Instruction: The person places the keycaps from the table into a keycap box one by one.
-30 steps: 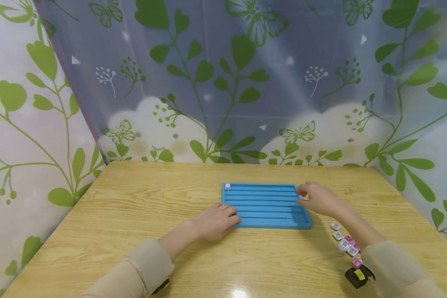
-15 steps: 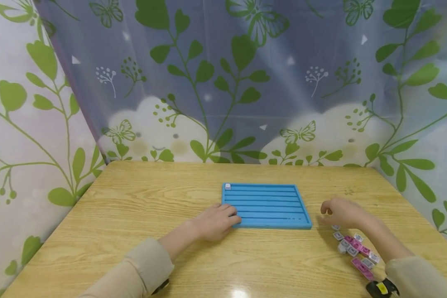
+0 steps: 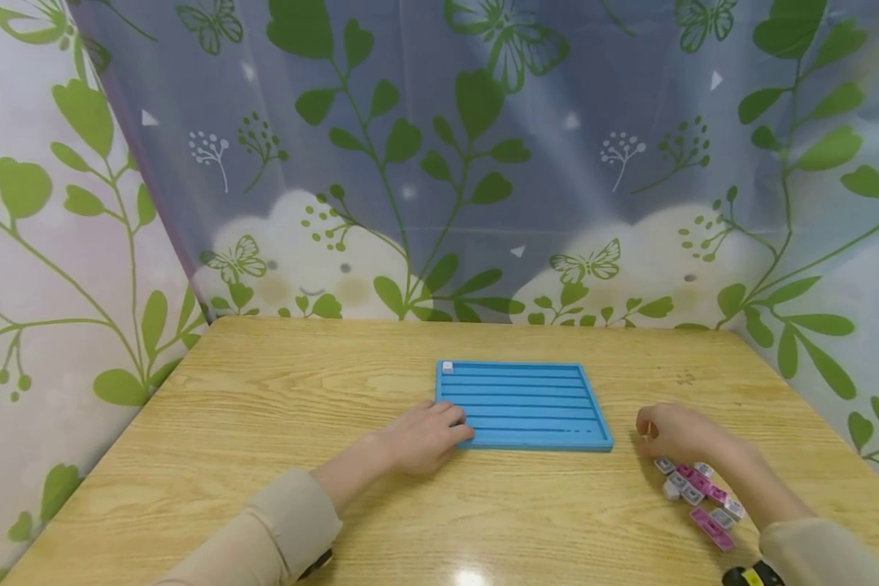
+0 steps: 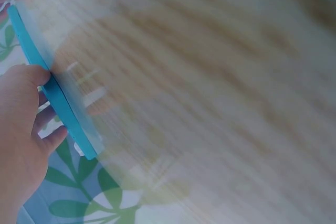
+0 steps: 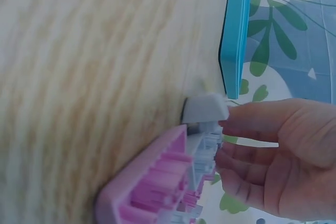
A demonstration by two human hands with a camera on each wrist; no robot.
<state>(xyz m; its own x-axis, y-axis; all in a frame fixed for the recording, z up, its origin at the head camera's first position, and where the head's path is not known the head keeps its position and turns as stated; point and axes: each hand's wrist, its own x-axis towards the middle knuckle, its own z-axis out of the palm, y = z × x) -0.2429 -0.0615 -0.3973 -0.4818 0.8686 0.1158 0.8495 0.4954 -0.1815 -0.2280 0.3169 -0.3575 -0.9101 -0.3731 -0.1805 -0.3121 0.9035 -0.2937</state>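
Note:
A blue ridged tray (image 3: pixel 520 403) lies on the table with a single white keycap (image 3: pixel 448 368) in its far left corner. My left hand (image 3: pixel 428 435) grips the tray's near left corner, thumb against the outer edge in the left wrist view and fingers bent over the rim. To the right of the tray my right hand (image 3: pixel 681 431) hovers low beside loose keycaps, its fingers loosely bent. The right wrist view has a white keycap (image 5: pixel 206 108) close by the thumb, and the thumb and fingertips stand apart. A long pink keycap (image 3: pixel 712 529) lies nearest the person.
Several white and pink keycaps (image 3: pixel 692 482) form a loose heap below the right forearm. A black wrist strap (image 3: pixel 753 575) shows at the right sleeve. Behind the wooden table (image 3: pixel 300 366) hangs a leaf-patterned cloth (image 3: pixel 439 163).
My right hand has moved from the tray's right edge back to the keycaps, then slightly nearer the person, covering one white keycap. The left hand and tray have stayed put.

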